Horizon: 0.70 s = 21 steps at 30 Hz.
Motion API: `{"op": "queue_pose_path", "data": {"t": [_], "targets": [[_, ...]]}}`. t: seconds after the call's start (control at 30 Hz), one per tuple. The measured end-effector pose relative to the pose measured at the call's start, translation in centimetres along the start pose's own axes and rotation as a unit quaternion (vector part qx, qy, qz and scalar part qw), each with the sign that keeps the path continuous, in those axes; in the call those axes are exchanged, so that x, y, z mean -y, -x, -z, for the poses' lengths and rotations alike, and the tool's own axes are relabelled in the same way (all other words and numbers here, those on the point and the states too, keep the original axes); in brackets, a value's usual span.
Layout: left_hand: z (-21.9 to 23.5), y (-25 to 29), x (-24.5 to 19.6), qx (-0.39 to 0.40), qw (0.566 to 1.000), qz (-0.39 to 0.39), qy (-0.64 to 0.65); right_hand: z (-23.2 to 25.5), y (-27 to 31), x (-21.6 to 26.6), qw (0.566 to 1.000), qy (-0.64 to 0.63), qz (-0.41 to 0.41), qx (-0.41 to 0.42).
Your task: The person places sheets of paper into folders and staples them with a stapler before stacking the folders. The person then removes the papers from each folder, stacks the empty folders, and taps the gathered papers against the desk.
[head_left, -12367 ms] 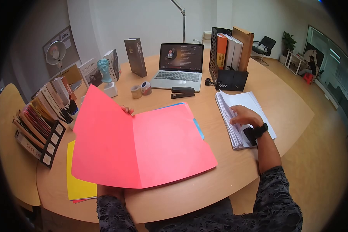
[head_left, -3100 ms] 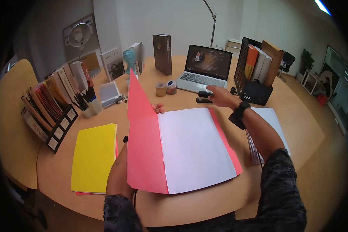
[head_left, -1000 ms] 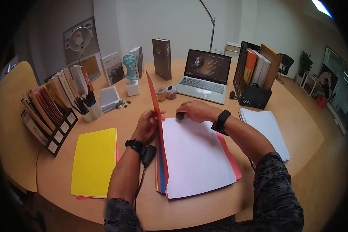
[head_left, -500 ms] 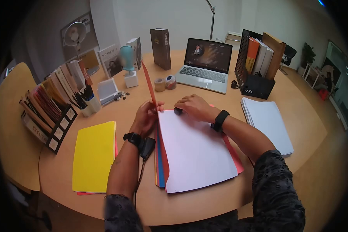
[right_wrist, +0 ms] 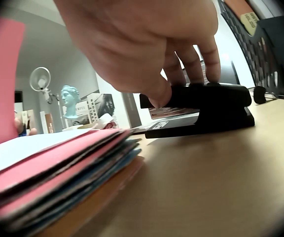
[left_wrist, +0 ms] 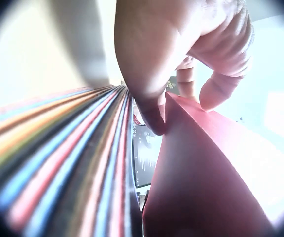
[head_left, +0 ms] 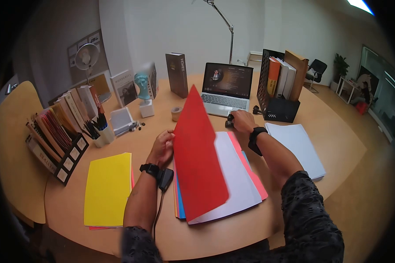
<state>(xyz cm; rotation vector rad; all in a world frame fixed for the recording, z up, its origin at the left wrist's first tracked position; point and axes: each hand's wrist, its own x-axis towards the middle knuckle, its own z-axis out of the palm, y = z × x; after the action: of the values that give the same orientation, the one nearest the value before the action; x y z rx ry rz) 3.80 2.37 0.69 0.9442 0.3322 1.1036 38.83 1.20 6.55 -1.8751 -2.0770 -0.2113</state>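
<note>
A red-pink folder lies on a stack of coloured folders point(left_wrist: 78, 163), its cover point(head_left: 199, 162) raised and leaning right over part of the white sheets point(head_left: 245, 184) inside. My left hand point(head_left: 161, 147) pinches the cover near its far left edge; in the left wrist view the thumb and a finger of that hand point(left_wrist: 166, 44) meet at the cover's tip point(left_wrist: 196, 173). Beyond the stack's far right corner, my right hand point(head_left: 244, 122) grips a black stapler point(head_left: 229, 122). The right wrist view has this hand point(right_wrist: 142, 44) over the stapler point(right_wrist: 206, 103), at the tabletop or just above it.
Yellow folders point(head_left: 107, 188) lie left, white paper point(head_left: 294, 147) right. Behind stand a laptop point(head_left: 226, 103), a tape roll point(head_left: 176, 114), a bust point(head_left: 143, 87), a dark book point(head_left: 177, 75) and a black file holder point(head_left: 283, 109). Pens and a book rack point(head_left: 70, 160) are at left.
My right hand has moved the stapler from the sheets' far left corner, away and to the right. The cover, nearly upright before, now leans right over the sheets.
</note>
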Motion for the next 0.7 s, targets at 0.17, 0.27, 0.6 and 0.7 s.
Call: {"op": "queue_pose_path", "data": {"t": [0.17, 0.27, 0.6, 0.7], "targets": [[-1.8, 1.0, -0.7, -0.03, 0.999, 0.02, -0.038, 0.0, 1.7, -2.0, 0.991, -0.034, -0.014, -0.131], [-2.0, 0.8, -0.8, -0.02, 0.999, 0.036, -0.03, 1.9, 3.3, -1.8, 0.965, -0.184, -0.075, -0.169], [-1.6, -0.1, -1.2, -0.029, 0.999, -0.005, -0.029, 5.4, 12.4, 1.4, 0.795, -0.579, -0.14, 0.112], [-2.5, -0.3, -1.4, -0.033, 0.999, -0.003, -0.021, 6.9, 14.0, 3.0, 0.773, -0.595, -0.122, 0.185]]}}
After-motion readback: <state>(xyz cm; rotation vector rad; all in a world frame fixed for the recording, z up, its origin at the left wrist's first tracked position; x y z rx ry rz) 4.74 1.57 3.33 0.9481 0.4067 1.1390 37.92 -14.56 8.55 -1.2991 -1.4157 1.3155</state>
